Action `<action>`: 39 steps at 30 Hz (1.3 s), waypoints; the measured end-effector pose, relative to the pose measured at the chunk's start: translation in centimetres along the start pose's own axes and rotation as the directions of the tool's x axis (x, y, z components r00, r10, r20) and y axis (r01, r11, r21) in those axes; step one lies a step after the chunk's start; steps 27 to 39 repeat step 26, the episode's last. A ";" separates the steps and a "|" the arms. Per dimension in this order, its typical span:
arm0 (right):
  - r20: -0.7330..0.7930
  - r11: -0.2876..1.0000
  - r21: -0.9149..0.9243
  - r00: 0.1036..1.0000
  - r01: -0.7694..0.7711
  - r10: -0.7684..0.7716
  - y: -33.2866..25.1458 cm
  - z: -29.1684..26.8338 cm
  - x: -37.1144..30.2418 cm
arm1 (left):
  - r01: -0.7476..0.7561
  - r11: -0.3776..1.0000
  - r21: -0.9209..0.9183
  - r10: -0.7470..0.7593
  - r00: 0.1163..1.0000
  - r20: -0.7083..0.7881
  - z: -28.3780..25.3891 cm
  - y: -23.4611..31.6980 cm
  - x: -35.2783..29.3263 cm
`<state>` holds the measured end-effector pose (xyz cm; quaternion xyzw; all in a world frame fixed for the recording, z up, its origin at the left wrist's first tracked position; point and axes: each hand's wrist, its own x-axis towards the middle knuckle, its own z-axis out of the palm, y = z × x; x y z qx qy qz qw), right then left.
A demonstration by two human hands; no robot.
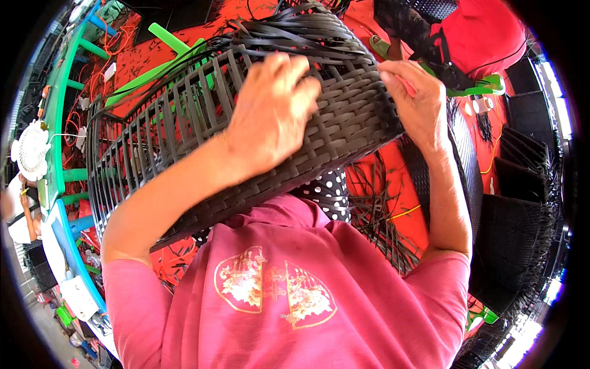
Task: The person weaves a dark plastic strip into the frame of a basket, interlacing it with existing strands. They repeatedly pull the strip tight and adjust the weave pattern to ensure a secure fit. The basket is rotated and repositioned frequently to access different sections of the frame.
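Observation:
A half-woven basket point(344, 107) of flat dark plastic strips lies tilted across my lap. Its right part is closely woven, while bare upright ribs point(178, 98) stand apart on the left. Loose black strips point(289, 37) bunch over the far edge. My left hand point(276, 111) rests on the woven face near the middle, fingers curled; whatever they hold is hidden. At the right end, my right hand point(421, 101) pinches the corner edge between thumb and forefinger.
Strip scraps litter the red floor point(396, 184). Dark woven pieces point(510, 246) stack up at right. A green-framed table point(55, 123) and a white fan point(32, 150) stand at left. Another person in red point(479, 37) sits at far right; one more is at the left rim.

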<state>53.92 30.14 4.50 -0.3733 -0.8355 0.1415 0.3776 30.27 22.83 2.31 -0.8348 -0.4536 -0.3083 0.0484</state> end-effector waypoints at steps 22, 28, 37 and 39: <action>-0.068 0.966 0.130 0.970 -0.225 0.235 4.9 1.8 4.3 | -0.250 0.857 0.450 0.293 0.956 -0.027 0.5 -3.7 3.5; 0.106 0.974 -0.006 0.969 -0.225 0.225 4.8 2.3 2.9 | 0.185 0.975 0.125 -0.213 0.940 0.267 -1.4 -1.7 3.5; 0.106 0.974 -0.006 0.969 -0.225 0.225 4.8 2.3 2.9 | 0.185 0.975 0.125 -0.213 0.940 0.267 -1.4 -1.7 3.5; 0.106 0.974 -0.006 0.969 -0.225 0.225 4.8 2.3 2.9 | 0.185 0.975 0.125 -0.213 0.940 0.267 -1.4 -1.7 3.5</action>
